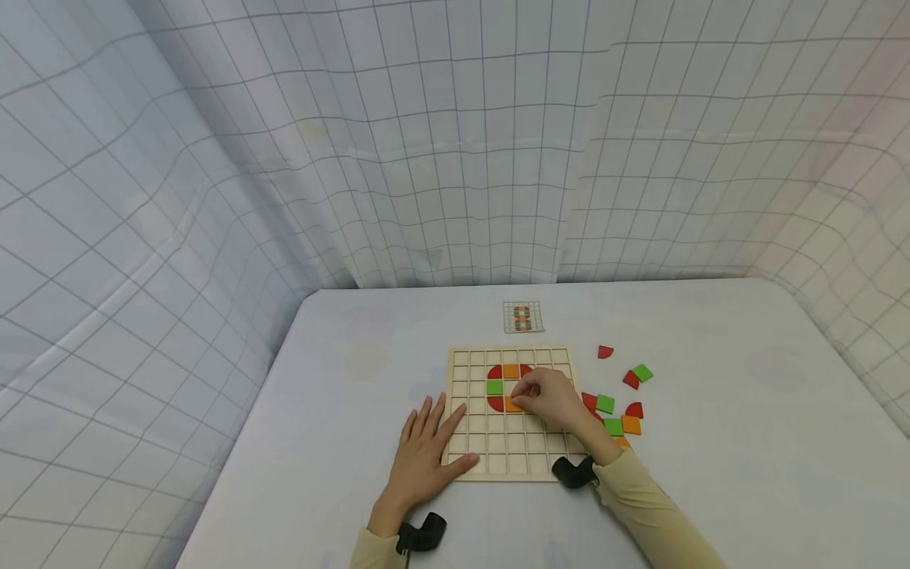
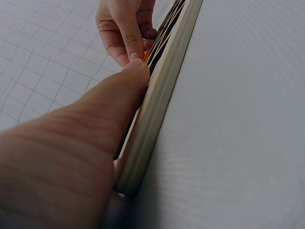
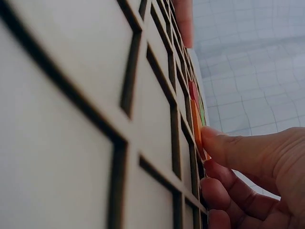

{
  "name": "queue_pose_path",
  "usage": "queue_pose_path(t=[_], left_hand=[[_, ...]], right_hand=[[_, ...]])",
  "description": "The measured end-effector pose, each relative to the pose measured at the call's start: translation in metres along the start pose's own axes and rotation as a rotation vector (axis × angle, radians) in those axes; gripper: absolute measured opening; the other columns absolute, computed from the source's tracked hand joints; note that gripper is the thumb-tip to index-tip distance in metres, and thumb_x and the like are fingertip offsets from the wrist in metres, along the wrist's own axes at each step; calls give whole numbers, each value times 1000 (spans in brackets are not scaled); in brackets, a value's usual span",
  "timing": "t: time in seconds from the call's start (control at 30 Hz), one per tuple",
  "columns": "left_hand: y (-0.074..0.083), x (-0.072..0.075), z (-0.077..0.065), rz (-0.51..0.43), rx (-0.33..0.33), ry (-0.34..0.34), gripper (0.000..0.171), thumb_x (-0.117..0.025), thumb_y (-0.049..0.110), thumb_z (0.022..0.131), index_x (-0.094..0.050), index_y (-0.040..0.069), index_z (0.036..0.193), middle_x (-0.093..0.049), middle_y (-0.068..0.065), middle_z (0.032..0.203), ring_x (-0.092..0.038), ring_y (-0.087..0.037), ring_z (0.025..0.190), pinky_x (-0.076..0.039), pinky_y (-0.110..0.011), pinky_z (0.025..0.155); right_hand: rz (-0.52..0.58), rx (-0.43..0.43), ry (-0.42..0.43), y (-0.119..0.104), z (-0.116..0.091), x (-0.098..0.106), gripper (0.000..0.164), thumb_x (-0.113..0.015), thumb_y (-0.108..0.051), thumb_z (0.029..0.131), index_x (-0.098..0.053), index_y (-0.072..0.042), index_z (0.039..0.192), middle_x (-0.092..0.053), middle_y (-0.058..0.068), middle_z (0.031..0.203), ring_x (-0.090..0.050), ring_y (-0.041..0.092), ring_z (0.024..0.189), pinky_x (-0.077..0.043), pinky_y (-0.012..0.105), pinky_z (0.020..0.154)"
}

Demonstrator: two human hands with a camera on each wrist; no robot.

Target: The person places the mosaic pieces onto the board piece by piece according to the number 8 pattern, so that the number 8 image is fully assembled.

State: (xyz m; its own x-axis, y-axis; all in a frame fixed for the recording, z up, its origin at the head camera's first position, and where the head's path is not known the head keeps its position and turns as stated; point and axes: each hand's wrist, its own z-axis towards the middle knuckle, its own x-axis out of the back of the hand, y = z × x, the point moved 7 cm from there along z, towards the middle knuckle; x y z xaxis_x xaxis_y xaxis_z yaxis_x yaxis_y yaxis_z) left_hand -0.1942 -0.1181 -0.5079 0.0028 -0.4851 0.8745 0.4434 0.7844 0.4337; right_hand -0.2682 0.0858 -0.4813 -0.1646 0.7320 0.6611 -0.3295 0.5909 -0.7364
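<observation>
A pale wooden grid board (image 1: 506, 444) lies on the white table. My left hand (image 1: 424, 458) rests spread on its left edge, the thumb over the lower left corner. My right hand (image 1: 553, 397) pinches an orange square tile (image 1: 512, 405) at a cell near the board's middle; in the right wrist view the thumb is on the orange tile (image 3: 195, 119). Left of it in the grid sit a red quarter-circle tile (image 1: 495, 404), a green square tile (image 1: 494, 387) and another red quarter-circle (image 1: 494, 371). A second orange square (image 1: 510, 371) lies in the upper row. Beside it, another red tile (image 1: 525, 369) is partly hidden by the right hand.
Loose tiles lie right of the board, among them a red quarter-circle (image 1: 605, 352), a green square (image 1: 643, 372) and an orange square (image 1: 631, 425). A small pattern card (image 1: 509, 324) lies behind the board. White gridded curtains (image 1: 455, 197) enclose the table.
</observation>
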Motion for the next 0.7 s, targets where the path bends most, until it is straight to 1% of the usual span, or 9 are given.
queue_pose_path(t=[0.1,0.2,0.3,0.43,0.53,0.6,0.7], left_hand=[[0,0,0,-1,0,3,76,-58,59,86,-37,21,148,-23,-13,154,-12,-33,142,-7,-51,111],[0,-1,0,-2,-2,-3,76,-57,60,86,-37,21,148,-23,-13,154,-12,-33,142,-6,-51,111],[0,-2,-1,-2,-3,-9,76,-56,60,86,-36,21,149,-22,-13,154,-11,-32,142,-6,-51,111],[0,-1,0,4,-2,-3,76,-57,59,86,-36,21,149,-22,-12,154,-11,-32,142,-6,-50,111],[0,1,0,1,-4,4,76,-58,58,86,-37,21,149,-22,-13,154,-11,-32,142,-6,-51,111],[1,1,0,-3,-7,4,76,-59,57,86,-37,20,148,-23,-13,154,-11,-33,142,-6,-51,111],[1,2,0,-10,-8,2,76,-60,56,86,-37,20,148,-23,-13,154,-12,-33,142,-6,-51,111]], right_hand=[[2,11,-4,1,-1,0,7,-75,-10,82,-71,-13,78,-57,-9,72,-51,9,63,-45,27,58],[26,0,-7,6,-4,2,5,-74,-14,84,-71,-15,80,-59,-10,76,-54,8,67,-47,27,63],[47,1,20,12,-8,9,4,-73,-17,86,-72,-15,83,-62,-10,78,-56,9,71,-49,27,66],[31,22,88,18,-14,28,4,-72,-18,86,-73,-14,86,-64,-9,80,-58,10,72,-49,29,65],[14,7,121,27,-19,45,6,-72,-18,87,-73,-13,89,-65,-8,82,-58,11,72,-49,29,64],[4,-23,125,34,-24,56,8,-72,-19,87,-73,-12,91,-65,-7,82,-58,12,73,-49,29,62],[-3,-75,106,43,-31,70,12,-72,-19,87,-72,-9,93,-65,-3,83,-58,15,75,-49,29,60]])
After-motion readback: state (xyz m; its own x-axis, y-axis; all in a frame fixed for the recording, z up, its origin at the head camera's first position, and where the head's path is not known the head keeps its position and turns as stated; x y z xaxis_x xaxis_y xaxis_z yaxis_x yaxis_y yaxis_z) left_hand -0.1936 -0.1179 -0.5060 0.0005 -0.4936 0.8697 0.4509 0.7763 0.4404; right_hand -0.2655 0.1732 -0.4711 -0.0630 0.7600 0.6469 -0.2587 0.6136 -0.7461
